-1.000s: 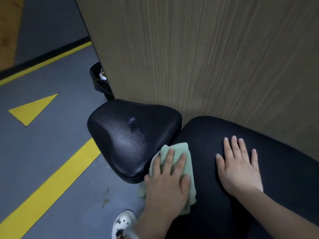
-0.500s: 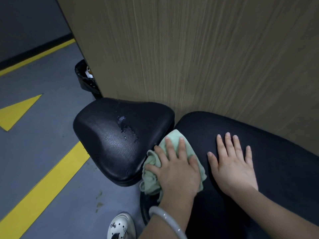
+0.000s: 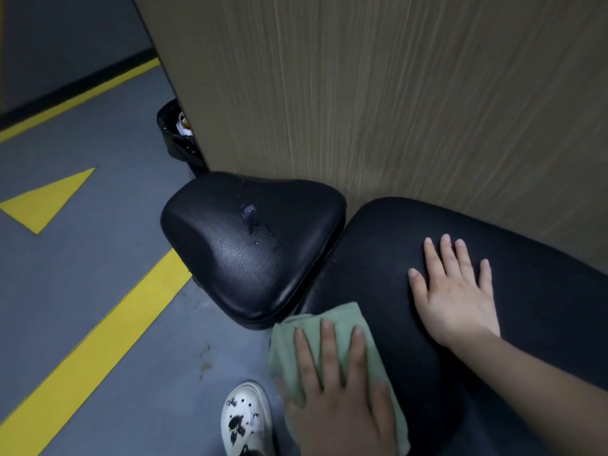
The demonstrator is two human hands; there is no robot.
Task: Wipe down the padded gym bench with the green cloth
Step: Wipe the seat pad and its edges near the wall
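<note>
Both hands flat: left hand (image 3: 339, 399) on green cloth (image 3: 332, 327)

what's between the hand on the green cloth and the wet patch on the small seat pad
In the head view, only bare black padding and the gap between the seat pad and long pad separate the left hand on the green cloth from the wet patch.

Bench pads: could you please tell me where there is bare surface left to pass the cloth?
Free: the seat pad around its droplets, and the long pad between the right hand and the seat. Crowded: the near edge under the left hand and green cloth.
</note>
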